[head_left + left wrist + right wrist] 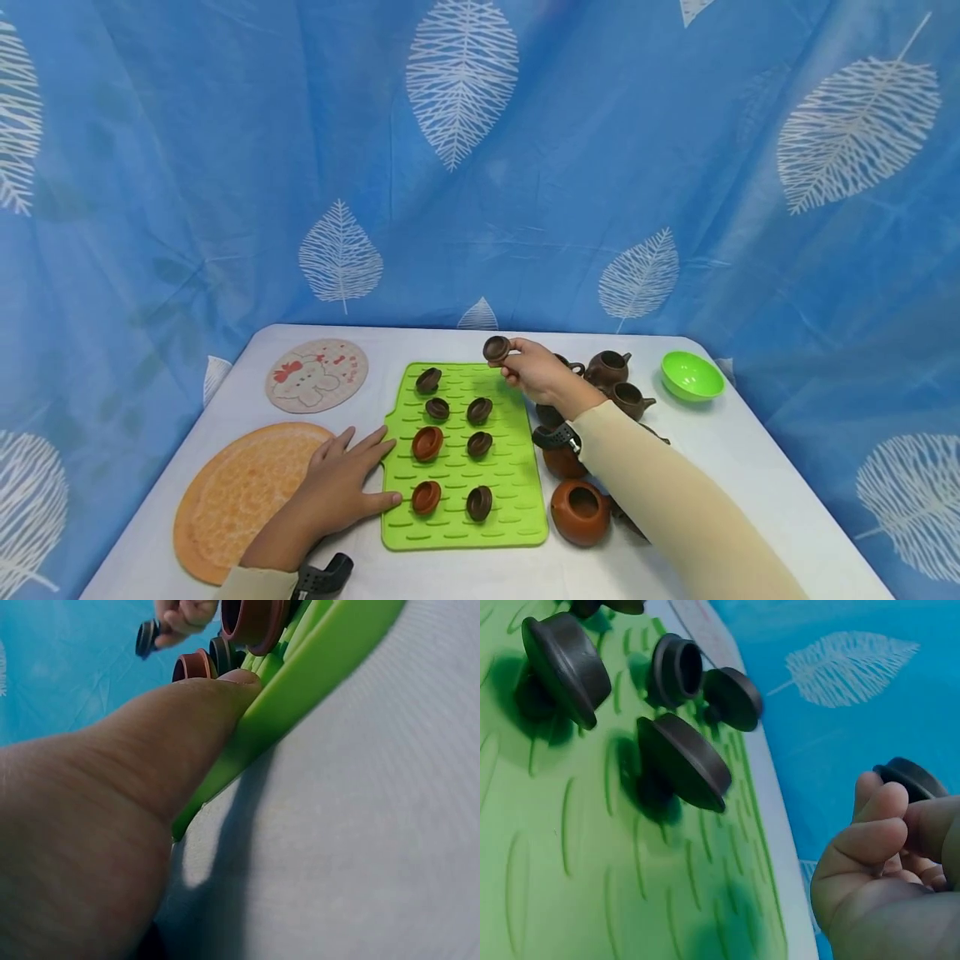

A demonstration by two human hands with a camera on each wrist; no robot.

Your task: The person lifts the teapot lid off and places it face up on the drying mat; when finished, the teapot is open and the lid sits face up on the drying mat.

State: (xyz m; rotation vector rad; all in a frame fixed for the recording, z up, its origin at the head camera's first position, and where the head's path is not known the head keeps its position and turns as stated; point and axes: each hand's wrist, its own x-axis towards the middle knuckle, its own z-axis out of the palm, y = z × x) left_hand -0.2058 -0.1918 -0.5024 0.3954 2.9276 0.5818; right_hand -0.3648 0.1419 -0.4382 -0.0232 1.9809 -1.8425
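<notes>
A dark brown teapot lid [496,349] is pinched in my right hand [542,371], held above the far right corner of a green ridged mat [457,533]. The same lid [911,778] shows partly behind the fingers in the right wrist view. My left hand [337,479] lies with spread fingers at the mat's left edge, and its thumb [217,686] touches that edge in the left wrist view. On the mat, several dark brown lids [479,503] and two reddish lids [427,444] lie in two columns, tilted on their knobs.
Right of the mat stand several lidless teapots, dark brown ones [608,369] behind and a reddish one [581,512] in front, partly hidden by my right arm. A green bowl [692,377] sits at the back right. Two round mats [251,492], one with a cartoon print [318,376], lie left.
</notes>
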